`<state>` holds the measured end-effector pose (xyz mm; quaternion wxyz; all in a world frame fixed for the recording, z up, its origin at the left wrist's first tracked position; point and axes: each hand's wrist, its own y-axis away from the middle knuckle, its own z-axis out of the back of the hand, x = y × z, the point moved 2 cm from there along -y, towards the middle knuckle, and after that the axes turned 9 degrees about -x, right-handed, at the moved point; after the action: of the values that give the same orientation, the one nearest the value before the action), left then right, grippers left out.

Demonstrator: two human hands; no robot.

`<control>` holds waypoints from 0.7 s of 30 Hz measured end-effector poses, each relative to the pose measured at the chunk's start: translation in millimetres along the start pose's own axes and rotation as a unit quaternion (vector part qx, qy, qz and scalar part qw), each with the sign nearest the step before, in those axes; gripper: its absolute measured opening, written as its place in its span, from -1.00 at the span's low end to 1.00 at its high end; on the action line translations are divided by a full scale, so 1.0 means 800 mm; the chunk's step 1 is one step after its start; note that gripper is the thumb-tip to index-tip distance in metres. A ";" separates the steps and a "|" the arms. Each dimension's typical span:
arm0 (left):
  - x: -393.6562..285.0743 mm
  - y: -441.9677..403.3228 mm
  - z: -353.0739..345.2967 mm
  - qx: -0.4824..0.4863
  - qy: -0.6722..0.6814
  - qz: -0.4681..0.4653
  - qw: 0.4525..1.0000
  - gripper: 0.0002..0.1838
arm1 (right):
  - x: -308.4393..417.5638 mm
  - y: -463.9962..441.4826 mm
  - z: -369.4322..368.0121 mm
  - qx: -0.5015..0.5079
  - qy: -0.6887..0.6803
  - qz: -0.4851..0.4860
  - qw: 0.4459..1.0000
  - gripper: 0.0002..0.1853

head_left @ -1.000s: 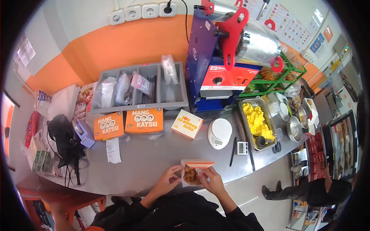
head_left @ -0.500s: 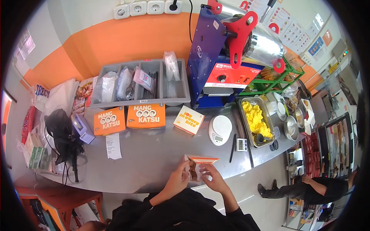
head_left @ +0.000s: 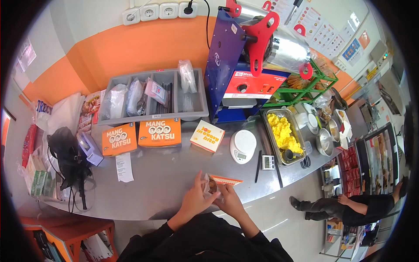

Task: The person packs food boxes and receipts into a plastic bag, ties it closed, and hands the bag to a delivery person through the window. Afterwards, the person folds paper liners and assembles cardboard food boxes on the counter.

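Near the counter's front edge, a small paper food box [head_left: 228,180] stands with its orange-patterned lid flap raised. Brown fried-looking food [head_left: 212,186] shows inside it. My left hand [head_left: 195,199] grips the box's left side, fingers pointing up and thumb across the front. On the other side, my right hand [head_left: 229,201] has its fingers curled against the box below the flap. The two hands nearly meet at the front and cover the lower part of the box.
Behind the hands stand two orange boxes [head_left: 119,139], a white-and-yellow box [head_left: 207,136], and a kitchen scale [head_left: 242,147]. To the right are a timer [head_left: 268,162] and a metal tray [head_left: 300,162] of yellow food. A blue sealing machine [head_left: 222,56] stands behind. Another person [head_left: 366,212] is far right.
My hands have come closer together around the box, covering more of its front. My left thumb now reaches across. The other person's arm has extended toward the shelf.
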<state>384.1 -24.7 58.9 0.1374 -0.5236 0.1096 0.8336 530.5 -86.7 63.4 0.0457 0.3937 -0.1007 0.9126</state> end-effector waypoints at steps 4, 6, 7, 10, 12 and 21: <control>-0.020 -0.030 0.005 -0.033 -0.125 -0.040 0.991 -0.05 | -0.005 0.003 0.014 0.032 -0.022 -0.025 0.999 -0.37; -0.016 -0.042 0.003 -0.013 -0.072 -0.010 0.997 -0.06 | -0.016 0.007 0.021 0.016 -0.102 -0.062 0.993 -0.46; -0.019 -0.047 0.003 0.000 -0.085 -0.006 0.996 -0.07 | -0.027 0.012 0.018 -0.008 -0.173 -0.098 0.980 -0.50; -0.013 -0.060 -0.006 0.027 -0.084 -0.001 0.996 -0.12 | -0.036 0.011 0.017 -0.073 -0.259 -0.221 0.937 -0.56; 0.018 -0.070 -0.021 0.032 -0.031 -0.007 0.999 -0.19 | -0.034 0.003 0.016 -0.112 -0.260 -0.271 0.920 -0.55; 0.006 -0.064 -0.016 0.096 0.150 0.205 0.962 -0.34 | -0.010 -0.037 0.022 -0.128 -0.006 -0.227 0.966 -0.58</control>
<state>410.5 19.3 47.1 -0.0047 -0.5936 0.3137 0.7411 553.6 -62.1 73.9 0.3006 0.4025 -0.1249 0.8556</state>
